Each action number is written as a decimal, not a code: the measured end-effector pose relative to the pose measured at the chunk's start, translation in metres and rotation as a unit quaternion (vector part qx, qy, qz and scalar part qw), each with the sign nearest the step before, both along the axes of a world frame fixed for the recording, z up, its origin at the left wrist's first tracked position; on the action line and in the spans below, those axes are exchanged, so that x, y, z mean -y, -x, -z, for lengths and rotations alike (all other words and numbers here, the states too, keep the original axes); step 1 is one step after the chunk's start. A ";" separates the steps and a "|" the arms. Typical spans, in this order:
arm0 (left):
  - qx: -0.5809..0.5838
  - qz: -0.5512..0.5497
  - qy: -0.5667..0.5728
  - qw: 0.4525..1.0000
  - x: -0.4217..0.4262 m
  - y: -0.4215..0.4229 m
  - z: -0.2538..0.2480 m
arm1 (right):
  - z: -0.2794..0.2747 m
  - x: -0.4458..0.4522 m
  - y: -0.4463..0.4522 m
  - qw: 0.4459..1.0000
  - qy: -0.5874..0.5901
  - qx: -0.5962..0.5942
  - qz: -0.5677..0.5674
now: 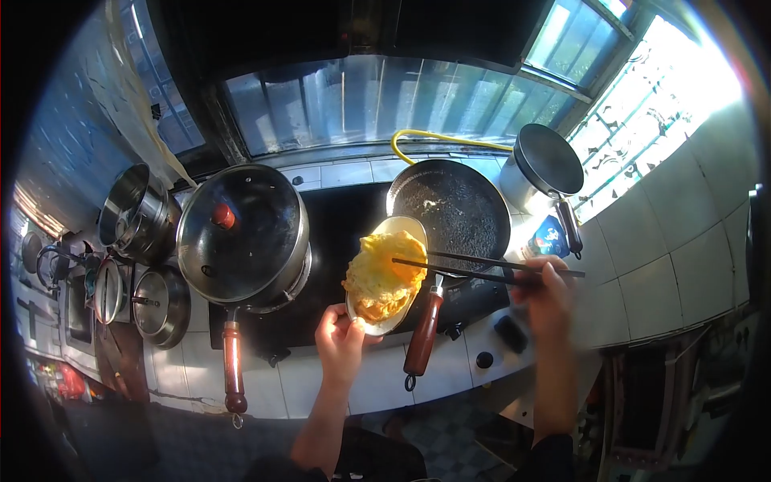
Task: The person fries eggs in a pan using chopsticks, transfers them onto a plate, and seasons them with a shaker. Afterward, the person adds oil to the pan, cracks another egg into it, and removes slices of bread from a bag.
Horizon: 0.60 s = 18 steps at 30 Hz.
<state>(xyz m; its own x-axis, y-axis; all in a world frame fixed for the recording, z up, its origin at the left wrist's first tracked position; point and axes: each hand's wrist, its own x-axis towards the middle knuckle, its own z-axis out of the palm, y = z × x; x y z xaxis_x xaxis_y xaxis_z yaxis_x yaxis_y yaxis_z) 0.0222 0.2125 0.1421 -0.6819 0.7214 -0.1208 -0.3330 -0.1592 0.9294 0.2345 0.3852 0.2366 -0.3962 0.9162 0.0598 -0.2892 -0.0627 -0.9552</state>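
In my left hand (341,341) is the near edge of a pale oval plate (418,230), tilted over the front of the stove. A folded yellow fried egg (384,277) covers most of this plate. My right hand (548,297) grips dark chopsticks (490,267), whose tips touch or rest just over the egg. Behind the plate sits a black frying pan (458,205) with an oily, speckled inside; its reddish-brown handle (423,337) points toward me, between my two hands. Part of the pan's left rim is hidden by the plate.
A lidded pan (245,233) with a wooden handle stands on the left burner of the black stove (341,217). A lidded saucepan (548,161) is at the back right, near a yellow hose (450,140). Metal pots (136,213) and a round lid (162,305) lie farther left.
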 end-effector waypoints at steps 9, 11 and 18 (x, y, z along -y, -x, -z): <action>0.066 -0.011 0.018 0.998 0.021 0.004 0.026 | -0.009 -0.016 -0.010 0.997 -0.007 0.018 0.078; 0.072 -0.039 0.030 0.996 0.026 0.004 0.035 | -0.008 -0.018 -0.017 0.990 -0.045 0.009 0.137; 0.032 -0.104 0.121 0.987 0.035 0.010 0.080 | 0.067 -0.008 -0.001 0.808 -0.477 0.337 0.079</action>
